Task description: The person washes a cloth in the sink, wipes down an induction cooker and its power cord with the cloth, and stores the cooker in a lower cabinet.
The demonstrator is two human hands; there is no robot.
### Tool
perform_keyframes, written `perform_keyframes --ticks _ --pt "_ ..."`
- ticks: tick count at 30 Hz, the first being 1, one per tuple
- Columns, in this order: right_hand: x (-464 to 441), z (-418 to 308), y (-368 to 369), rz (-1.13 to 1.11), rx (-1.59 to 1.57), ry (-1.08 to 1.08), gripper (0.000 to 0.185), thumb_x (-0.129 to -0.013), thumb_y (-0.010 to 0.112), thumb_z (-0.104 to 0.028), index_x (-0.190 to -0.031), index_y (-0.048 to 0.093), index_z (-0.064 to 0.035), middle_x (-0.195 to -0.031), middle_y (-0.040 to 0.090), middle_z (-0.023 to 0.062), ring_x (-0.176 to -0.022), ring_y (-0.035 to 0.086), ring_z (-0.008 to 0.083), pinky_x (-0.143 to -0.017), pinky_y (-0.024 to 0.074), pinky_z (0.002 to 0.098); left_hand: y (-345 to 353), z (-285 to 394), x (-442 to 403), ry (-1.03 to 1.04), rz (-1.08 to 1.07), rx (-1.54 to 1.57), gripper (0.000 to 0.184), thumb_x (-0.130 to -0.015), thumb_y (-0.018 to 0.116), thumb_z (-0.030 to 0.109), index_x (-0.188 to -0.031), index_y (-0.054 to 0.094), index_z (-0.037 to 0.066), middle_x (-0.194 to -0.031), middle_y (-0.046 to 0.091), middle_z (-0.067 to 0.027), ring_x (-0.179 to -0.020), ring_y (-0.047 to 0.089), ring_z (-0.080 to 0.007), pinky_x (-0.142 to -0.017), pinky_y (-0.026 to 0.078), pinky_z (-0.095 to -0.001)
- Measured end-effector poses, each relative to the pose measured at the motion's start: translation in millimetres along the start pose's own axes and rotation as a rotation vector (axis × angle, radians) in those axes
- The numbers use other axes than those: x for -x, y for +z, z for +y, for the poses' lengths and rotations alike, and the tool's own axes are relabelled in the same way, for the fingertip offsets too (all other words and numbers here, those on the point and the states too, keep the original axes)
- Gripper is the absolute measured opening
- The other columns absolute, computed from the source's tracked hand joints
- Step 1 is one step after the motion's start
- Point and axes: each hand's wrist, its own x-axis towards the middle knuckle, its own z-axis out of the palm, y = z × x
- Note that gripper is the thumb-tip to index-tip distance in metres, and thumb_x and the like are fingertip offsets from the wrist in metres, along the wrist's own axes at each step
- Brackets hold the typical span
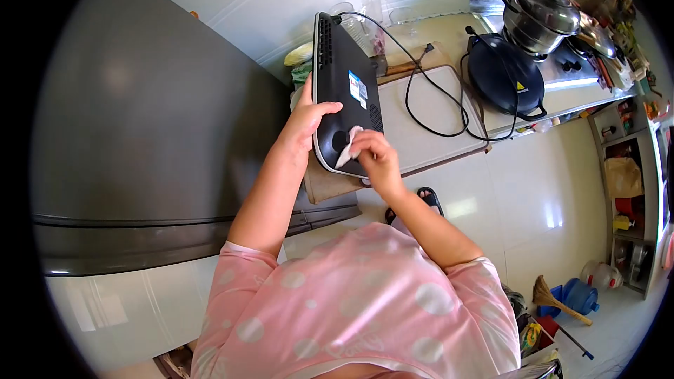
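Note:
A black flat appliance point(340, 91) with a label and vents stands tilted up on its edge over the counter. My left hand point(309, 118) grips its left edge, with the thumb lying on the dark underside. Near the lower end, my right hand point(375, 156) pinches a white cloth point(349, 147) against the surface, beside a round black foot point(340, 140). A black cord point(439, 88) runs from the appliance's top end and loops over a pale board point(421, 116) on the counter.
At the left stands a large grey refrigerator point(154, 112). To the right are a black round pan point(504, 74), a steel pot point(540, 17) on the stove and open shelves point(635, 196). A broom point(554, 298) and a blue water bottle point(580, 297) are at the lower right.

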Motion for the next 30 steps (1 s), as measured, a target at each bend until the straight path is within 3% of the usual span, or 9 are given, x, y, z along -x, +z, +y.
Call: perform_keyframes --ticks 5,6,9,10,14,18,22,25,30 --pt "-29.6 1.4 -0.1 0.056 -0.342 0.479 0.018 -0.085 0.055 0.007 -0.094 0.064 -0.0054 -0.094 0.063 -0.0007 -0.077 0.057 0.0082 -0.065 0.0451 0.0215 0.2 -2.8 -0.7 0.008 0.005 -0.003 0.080 -0.071 0.059 -0.012 -0.143 0.031 0.012 -0.123 0.054 -0.0097 -0.107 0.056 -0.0204 -0.090 0.046 -0.0328" --pt "-36.8 -2.9 -1.5 -0.005 -0.342 0.456 0.018 -0.089 0.054 0.003 -0.101 0.063 -0.0063 -0.094 0.061 -0.0040 -0.069 0.052 0.0033 -0.057 0.0414 0.0187 -0.6 -4.6 -1.7 0.009 0.007 -0.004 0.081 -0.071 0.059 -0.012 -0.143 0.031 0.012 -0.123 0.054 -0.0095 -0.108 0.056 -0.0203 -0.090 0.046 -0.0328" --pt "-53.6 -34.7 -11.0 -0.225 -0.401 0.461 0.019 -0.085 0.054 0.006 -0.096 0.064 -0.0063 -0.093 0.063 -0.0008 -0.074 0.055 0.0083 -0.063 0.0437 0.0218 -0.7 -5.5 -2.8 0.003 0.026 -0.001 0.083 -0.071 0.059 -0.012 -0.144 0.029 0.013 -0.124 0.053 -0.0094 -0.108 0.055 -0.0200 -0.089 0.046 -0.0322" --pt "-58.6 -35.6 -7.5 -0.234 0.045 -0.107 0.023 -0.076 0.056 0.011 -0.087 0.064 -0.0071 -0.090 0.063 0.0034 -0.082 0.057 0.0174 -0.073 0.0455 0.0279 -1.2 -5.6 -3.4 0.013 0.021 -0.006 0.083 -0.071 0.059 -0.012 -0.145 0.029 0.014 -0.124 0.053 -0.0094 -0.108 0.055 -0.0201 -0.088 0.047 -0.0323" --pt "-45.4 -53.1 -1.8 -0.394 0.224 -0.432 0.027 -0.061 0.056 0.010 -0.080 0.063 -0.0088 -0.092 0.061 0.0045 -0.095 0.056 0.0270 -0.086 0.0426 0.0397 4.0 -1.0 -0.4 0.020 0.004 0.019 0.083 -0.071 0.060 -0.012 -0.144 0.029 0.013 -0.124 0.053 -0.0089 -0.108 0.054 -0.0204 -0.088 0.047 -0.0325" --pt "-9.2 -44.0 1.9 -0.327 0.321 -0.511 0.025 -0.063 0.059 0.009 -0.082 0.061 -0.0075 -0.094 0.061 0.0049 -0.100 0.054 0.0301 -0.088 0.0423 0.0417 -1.7 -7.1 -3.6 0.050 -0.006 0.056 0.083 -0.071 0.060 -0.012 -0.144 0.029 0.011 -0.123 0.054 -0.0104 -0.107 0.057 -0.0208 -0.090 0.047 -0.0332" --pt "29.3 3.8 3.1 -0.105 0.291 -0.375 0.036 -0.070 0.056 0.012 -0.104 0.055 -0.0004 -0.113 0.053 0.0173 -0.107 0.051 0.0366 -0.091 0.0420 0.0428 -7.9 -8.4 -2.4 0.014 -0.002 0.050 0.081 -0.071 0.060 -0.010 -0.143 0.031 0.011 -0.122 0.055 -0.0106 -0.107 0.057 -0.0214 -0.091 0.047 -0.0338" --pt "46.8 24.7 -2.5 0.007 0.349 -0.213 0.042 -0.069 0.053 0.015 -0.109 0.052 0.0027 -0.116 0.050 0.0194 -0.112 0.048 0.0398 -0.098 0.0392 0.0455 -6.1 -2.8 -0.8 -0.016 0.010 0.026 0.079 -0.070 0.061 -0.009 -0.142 0.034 0.011 -0.121 0.055 -0.0097 -0.106 0.056 -0.0211 -0.091 0.046 -0.0329" --pt "73.2 76.5 -29.0 -0.009 0.532 0.062 0.041 -0.078 0.048 0.012 -0.118 0.054 0.0031 -0.127 0.050 0.0253 -0.117 0.050 0.0416 -0.101 0.0406 0.0426 -5.4 -0.9 1.9 -0.016 0.029 -0.012 0.076 -0.073 0.059 -0.008 -0.143 0.033 0.009 -0.123 0.055 -0.0119 -0.108 0.058 -0.0227 -0.091 0.049 -0.0344"
